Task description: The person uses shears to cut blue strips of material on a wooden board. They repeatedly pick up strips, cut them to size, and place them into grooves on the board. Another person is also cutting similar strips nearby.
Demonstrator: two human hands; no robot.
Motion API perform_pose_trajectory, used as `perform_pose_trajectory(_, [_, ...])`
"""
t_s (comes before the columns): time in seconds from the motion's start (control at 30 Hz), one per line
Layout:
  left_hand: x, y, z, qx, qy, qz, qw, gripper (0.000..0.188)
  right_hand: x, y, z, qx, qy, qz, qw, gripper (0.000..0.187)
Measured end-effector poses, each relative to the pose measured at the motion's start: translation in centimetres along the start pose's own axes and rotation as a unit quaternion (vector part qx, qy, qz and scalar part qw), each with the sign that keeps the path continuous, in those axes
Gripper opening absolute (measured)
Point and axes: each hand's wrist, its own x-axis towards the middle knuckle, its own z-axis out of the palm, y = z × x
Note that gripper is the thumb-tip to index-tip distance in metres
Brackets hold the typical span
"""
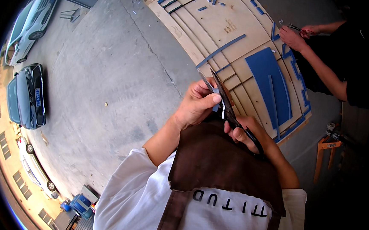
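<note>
My left hand point(197, 102) pinches a small blue strip point(215, 106) between thumb and fingers, in front of my brown apron. In my right hand point(244, 132) is a pair of scissors point(227, 101) with dark handles, its blades pointing up and away from me. The blades are spread around the piece, close to my left thumb. A narrow white edge shows on the strip beside the blade. Beyond my hands lies a wooden board point(186, 27) with grooves, blue strips along its edges and a large blue sheet point(263, 84) on it.
At the far right, a co-worker's hands point(293, 37) hold scissors over the board's edge. An orange stand point(328, 146) is at the right. Grey concrete floor point(109, 88) stretches left, with parked cars point(28, 95) beyond. Blue containers point(80, 205) stand at the lower left.
</note>
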Motion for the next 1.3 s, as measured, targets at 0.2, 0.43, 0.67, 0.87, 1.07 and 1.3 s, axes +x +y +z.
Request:
perform_pose_trajectory(0.2, [0.0, -0.2, 0.3, 0.008, 0.008, 0.01, 1.0, 0.022, -0.3, 0.4, 0.4, 0.033, -0.003, 0.028, 0.999, 0.062])
perform_pose_trajectory(0.43, [0.0, -0.2, -0.1, 0.0, -0.01, 0.027, 1.0, 0.025, -0.2, 0.8, 1.1, 0.008, 0.022, 0.019, 1.0, 0.06])
perform_pose_trajectory(0.67, [0.3, 0.3, -0.1, 0.026, 0.026, 0.033, 0.999, 0.026, 0.5, 1.4, 1.8, 0.039, 0.037, 0.053, 0.997, 0.062])
perform_pose_trajectory(0.87, [0.5, -0.4, -0.3, -0.031, 0.086, -0.014, 0.996, 0.025, 1.9, 2.4, 1.5, 0.142, 0.055, 0.095, 0.984, 0.065])
perform_pose_trajectory(1.07, [0.9, -0.8, -1.6, -0.102, 0.098, -0.053, 0.988, 0.024, 3.4, 2.9, -0.2, 0.127, 0.096, 0.076, 0.984, 0.065])
perform_pose_trajectory(1.3, [1.5, -1.1, -3.3, -0.146, 0.117, -0.069, 0.98, 0.02, 5.1, 3.3, -2.1, -0.021, 0.264, 0.013, 0.964, 0.031])
